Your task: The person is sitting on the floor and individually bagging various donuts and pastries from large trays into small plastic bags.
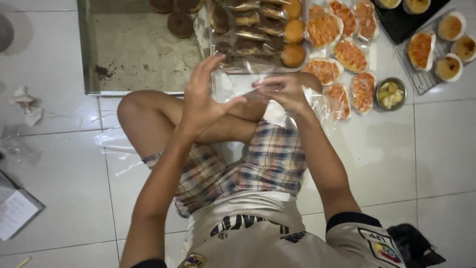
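Both hands, left hand (204,101) and right hand (283,92), pinched a thin, clear plastic bag (248,87) in their fingers above the crossed legs. On the floor, three round buns (293,32) sat beside one metal bowl (390,93).

Clear plastic bag (248,87) between hands; wrapped orange breads (342,54) beyond.

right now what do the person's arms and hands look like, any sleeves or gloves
Both hands are bare: no gloves, rings or watch show on the left hand or the right hand. The forearms are uncovered too. A short white jersey sleeve with a dark cuff band and a colourful round patch sits on the right upper arm; the left sleeve's dark edge barely shows.
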